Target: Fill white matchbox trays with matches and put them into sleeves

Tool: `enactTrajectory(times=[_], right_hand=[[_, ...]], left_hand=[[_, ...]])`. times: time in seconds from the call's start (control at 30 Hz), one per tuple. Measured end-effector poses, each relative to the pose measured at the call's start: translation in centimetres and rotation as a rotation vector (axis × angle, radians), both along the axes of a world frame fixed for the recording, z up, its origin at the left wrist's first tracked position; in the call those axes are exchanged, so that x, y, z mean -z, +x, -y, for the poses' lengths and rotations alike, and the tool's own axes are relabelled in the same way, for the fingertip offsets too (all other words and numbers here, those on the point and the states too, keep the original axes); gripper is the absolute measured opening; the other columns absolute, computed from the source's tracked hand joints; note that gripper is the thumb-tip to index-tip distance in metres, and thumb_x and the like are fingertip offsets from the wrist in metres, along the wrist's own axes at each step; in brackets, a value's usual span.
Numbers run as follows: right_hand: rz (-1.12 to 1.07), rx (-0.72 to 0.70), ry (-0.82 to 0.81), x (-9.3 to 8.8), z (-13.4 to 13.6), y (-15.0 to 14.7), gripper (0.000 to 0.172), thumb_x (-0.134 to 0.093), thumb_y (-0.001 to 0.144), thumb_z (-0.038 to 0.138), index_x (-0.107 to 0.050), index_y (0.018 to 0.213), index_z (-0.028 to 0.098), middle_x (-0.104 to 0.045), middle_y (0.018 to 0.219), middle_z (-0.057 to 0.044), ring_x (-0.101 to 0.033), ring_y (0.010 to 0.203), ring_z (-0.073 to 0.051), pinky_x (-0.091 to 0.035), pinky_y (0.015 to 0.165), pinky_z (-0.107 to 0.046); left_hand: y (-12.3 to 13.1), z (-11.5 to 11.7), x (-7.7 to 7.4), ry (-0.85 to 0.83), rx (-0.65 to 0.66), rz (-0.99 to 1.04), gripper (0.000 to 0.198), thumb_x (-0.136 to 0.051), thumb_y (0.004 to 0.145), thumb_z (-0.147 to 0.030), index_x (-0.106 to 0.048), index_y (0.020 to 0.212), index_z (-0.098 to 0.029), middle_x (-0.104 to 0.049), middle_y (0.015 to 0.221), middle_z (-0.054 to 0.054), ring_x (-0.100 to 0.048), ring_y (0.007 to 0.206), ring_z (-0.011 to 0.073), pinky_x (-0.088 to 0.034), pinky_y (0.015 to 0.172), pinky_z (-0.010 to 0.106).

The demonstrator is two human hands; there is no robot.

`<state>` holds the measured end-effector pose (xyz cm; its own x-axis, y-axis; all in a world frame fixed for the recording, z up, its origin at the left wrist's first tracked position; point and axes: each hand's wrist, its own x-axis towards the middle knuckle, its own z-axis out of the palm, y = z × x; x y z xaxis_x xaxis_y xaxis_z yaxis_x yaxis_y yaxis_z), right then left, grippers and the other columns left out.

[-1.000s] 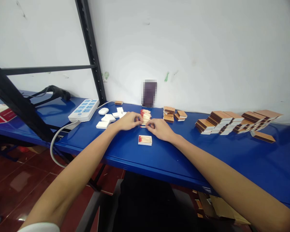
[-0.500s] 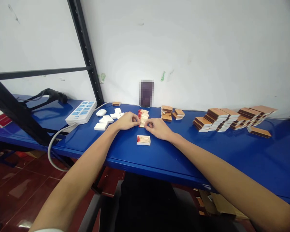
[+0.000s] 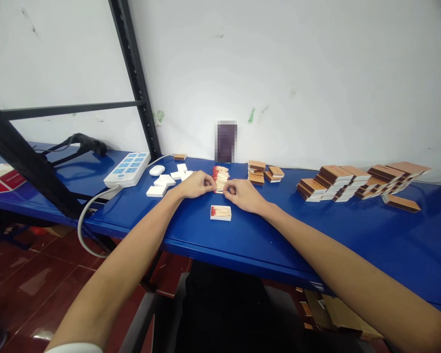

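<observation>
A pile of red-tipped matches (image 3: 221,175) lies on the blue table, heads mostly to the left. My left hand (image 3: 198,184) is at the pile's left side, its fingers pinched on the match heads. At the right side my right hand (image 3: 244,194) has thumb and forefinger closed on the plain ends of matches; how many is too small to tell. Nearer to me lies an open white matchbox tray (image 3: 221,218) with matches inside, heads to the left.
White trays (image 3: 156,191) lie scattered on the left beside a white oval case (image 3: 157,170) and a power strip (image 3: 128,169). Brown matchboxes (image 3: 256,172) stand behind my right hand, with larger stacks (image 3: 334,179) farther right. A dark pixelated object (image 3: 226,142) leans against the wall.
The whole view has shifted slightly, so things appear a little farther right. Both hands remain at the match pile with fingers pinched; the tray has not visibly moved on the table.
</observation>
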<state>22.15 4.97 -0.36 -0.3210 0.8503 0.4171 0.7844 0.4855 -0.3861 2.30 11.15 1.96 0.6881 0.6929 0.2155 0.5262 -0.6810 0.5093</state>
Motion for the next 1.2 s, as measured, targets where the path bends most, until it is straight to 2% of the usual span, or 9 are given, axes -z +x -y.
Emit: enactTrajectory(times=[0.3, 0.6, 0.77, 1.0, 1.2], right_hand=[[-0.046, 0.01, 0.003, 0.08, -0.1, 0.09, 0.011, -0.058, 0.076, 0.018, -0.068, 0.08, 0.016, -0.055, 0.061, 0.002, -0.049, 0.057, -0.011, -0.034, 0.059, -0.024], [-0.098, 0.0, -0.004, 0.06, 0.11, 0.1, 0.012, -0.058, 0.076, 0.019, -0.067, 0.084, 0.016, -0.053, 0.059, 0.004, -0.048, 0.055, -0.01, -0.033, 0.057, -0.024], [-0.057, -0.024, -0.008, 0.15, 0.04, 0.15, 0.013, -0.058, 0.079, 0.022, -0.069, 0.083, 0.017, -0.052, 0.059, 0.004, -0.046, 0.054, -0.01, -0.032, 0.057, -0.024], [-0.036, -0.036, -0.001, 0.29, -0.14, 0.27, 0.017, -0.055, 0.082, 0.021, -0.071, 0.085, 0.017, -0.054, 0.06, 0.003, -0.046, 0.055, -0.01, -0.031, 0.058, -0.024], [-0.049, -0.036, -0.04, 0.09, 0.01, 0.2, 0.014, -0.055, 0.08, 0.021, -0.069, 0.079, 0.017, -0.054, 0.06, 0.003, -0.045, 0.054, -0.01, -0.03, 0.057, -0.024]], left_hand=[[-0.15, -0.57, 0.25, -0.04, 0.021, -0.036, 0.024, -0.062, 0.077, -0.032, -0.074, 0.086, -0.013, -0.072, 0.077, 0.004, -0.06, 0.065, 0.0136, -0.042, 0.059, 0.023], [-0.43, -0.31, 0.05, -0.075, 0.04, -0.021, 0.02, -0.065, 0.076, -0.03, -0.076, 0.083, -0.014, -0.072, 0.076, 0.004, -0.056, 0.061, 0.0115, -0.042, 0.058, 0.023], [-0.6, -0.5, 0.25, -0.097, 0.023, 0.054, 0.024, -0.065, 0.078, -0.033, -0.075, 0.085, -0.013, -0.072, 0.08, 0.005, -0.058, 0.067, 0.0128, -0.043, 0.061, 0.023], [-0.78, -0.84, 0.66, -0.138, -0.053, 0.116, 0.021, -0.064, 0.077, -0.031, -0.071, 0.087, -0.013, -0.064, 0.066, 0.001, -0.051, 0.049, 0.0086, -0.04, 0.049, 0.022], [-0.65, -0.59, 0.43, -0.113, -0.048, 0.103, 0.018, -0.066, 0.075, -0.026, -0.072, 0.087, -0.014, -0.064, 0.063, 0.0, -0.051, 0.05, 0.0087, -0.042, 0.052, 0.022]])
